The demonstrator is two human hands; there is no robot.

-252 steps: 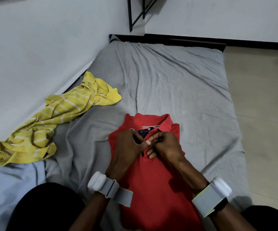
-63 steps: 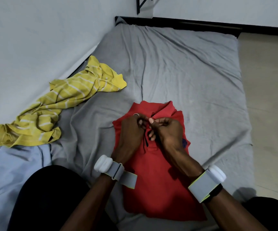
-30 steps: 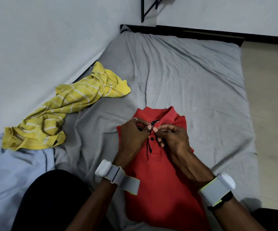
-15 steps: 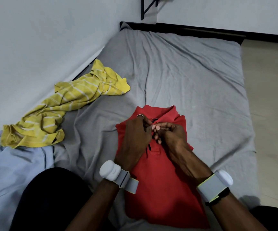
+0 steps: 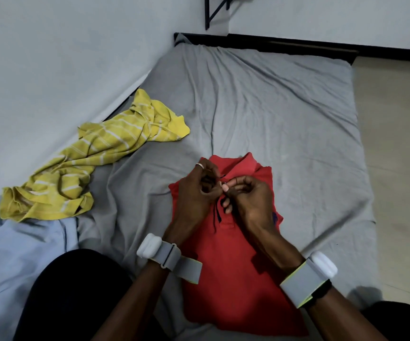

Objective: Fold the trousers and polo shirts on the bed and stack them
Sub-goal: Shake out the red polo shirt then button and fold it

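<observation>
Both hands, left (image 5: 194, 193) and right (image 5: 250, 200), still pinch the red polo shirt (image 5: 231, 279).

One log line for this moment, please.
step: buttoning red polo | left hand: pinches placket | right hand: pinches placket | yellow polo: crumpled, unfolded

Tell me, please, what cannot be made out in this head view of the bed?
Head view: placket buttons of the red polo shirt, hidden by the left hand and right hand pinching there.
Head view: the light blue garment, cut off by the left edge; kind unclear.
</observation>
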